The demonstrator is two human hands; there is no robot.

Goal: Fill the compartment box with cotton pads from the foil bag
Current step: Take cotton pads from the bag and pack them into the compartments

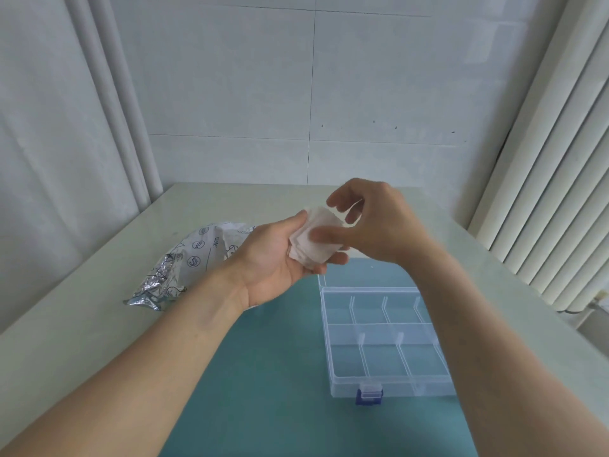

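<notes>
Nearby, foil bag (pixel 184 258) lies left — compartment box (pixel 385 341) right.

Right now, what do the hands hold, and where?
Left hand cradles a cotton pad stack from below; right hand pinches its top pad.

Soft even daylight, faint shadows, slight overall blur, wide-angle bending at the edges

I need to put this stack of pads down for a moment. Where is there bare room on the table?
Bare patches: the teal mat left of the compartment box, and the pale table in front of the foil bag. It is crowded where the bag lies and where both hands hold the cotton pads above the box's far edge.
</notes>
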